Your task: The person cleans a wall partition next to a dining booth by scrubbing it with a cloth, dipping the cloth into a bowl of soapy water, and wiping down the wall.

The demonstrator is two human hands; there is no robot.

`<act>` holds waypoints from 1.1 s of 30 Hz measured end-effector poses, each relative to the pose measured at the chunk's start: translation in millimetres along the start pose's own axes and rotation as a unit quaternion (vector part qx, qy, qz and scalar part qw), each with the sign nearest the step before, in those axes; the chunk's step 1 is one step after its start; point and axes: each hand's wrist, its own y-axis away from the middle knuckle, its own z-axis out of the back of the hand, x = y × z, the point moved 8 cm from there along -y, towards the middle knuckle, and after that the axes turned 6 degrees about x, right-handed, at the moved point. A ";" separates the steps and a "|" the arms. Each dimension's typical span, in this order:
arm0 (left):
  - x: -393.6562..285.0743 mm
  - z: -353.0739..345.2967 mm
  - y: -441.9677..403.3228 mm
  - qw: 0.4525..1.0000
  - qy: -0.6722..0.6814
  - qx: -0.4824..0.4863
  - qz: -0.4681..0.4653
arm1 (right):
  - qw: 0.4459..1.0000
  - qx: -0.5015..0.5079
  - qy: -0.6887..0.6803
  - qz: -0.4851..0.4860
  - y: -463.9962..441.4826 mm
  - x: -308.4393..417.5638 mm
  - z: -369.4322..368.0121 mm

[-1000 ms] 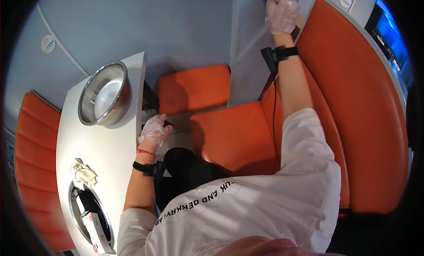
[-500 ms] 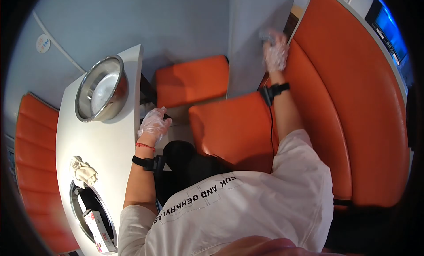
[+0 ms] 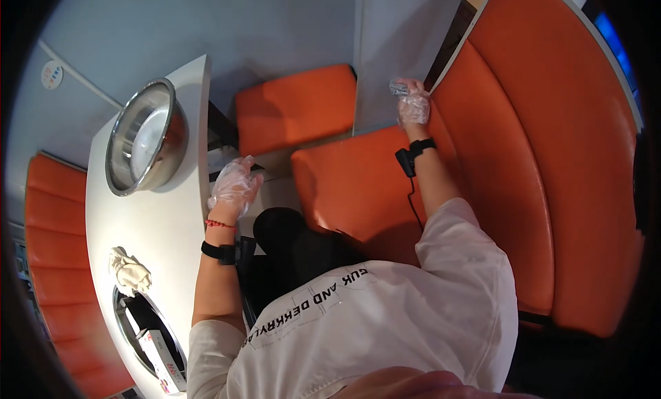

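Note:
My right hand [image 3: 414, 106], in a clear plastic glove, is closed around a small grey-blue wad [image 3: 399, 87] whose exact kind I cannot make out. It is in front of the grey wall panel [image 3: 385, 48], close to the edge of the orange seat back; whether the wad touches the panel is unclear. My left hand [image 3: 235, 187], gloved the same way, is beside the edge of the white table [image 3: 148, 227] with its fingers loosely apart and nothing visible in them. Beyond it on the table stands a steel bowl [image 3: 180, 141] with whitish liquid inside.
An orange bench seat [image 3: 358, 179] and its curved backrest [image 3: 496, 137] lie in front and to the right. Another orange seat [image 3: 296, 110] is against the wall. A crumpled cream cloth [image 3: 129, 271] lies by a round table opening [image 3: 120, 316] holding a white box [image 3: 162, 361].
My right hand has moved left and slightly down with the wad, away from the top of the backrest. My left hand has shifted slightly toward the table. The view has shifted a little.

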 end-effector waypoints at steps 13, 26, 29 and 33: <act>-5.8 7.7 1.6 1.000 -0.001 0.023 0.011 | 0.977 -0.203 -0.034 -0.056 -45.4 73.3 83.1; 0.4 4.9 7.6 1.000 -0.003 0.017 0.003 | 0.964 -0.251 -0.063 0.062 -104.6 131.0 155.1; 4.6 0.7 5.6 0.999 -0.010 0.032 0.025 | 0.970 -0.239 -0.031 -0.032 -94.0 119.2 128.1; 5.6 -3.6 -2.9 0.998 -0.019 0.044 0.030 | 0.981 -0.126 0.016 -0.147 -42.5 47.3 48.0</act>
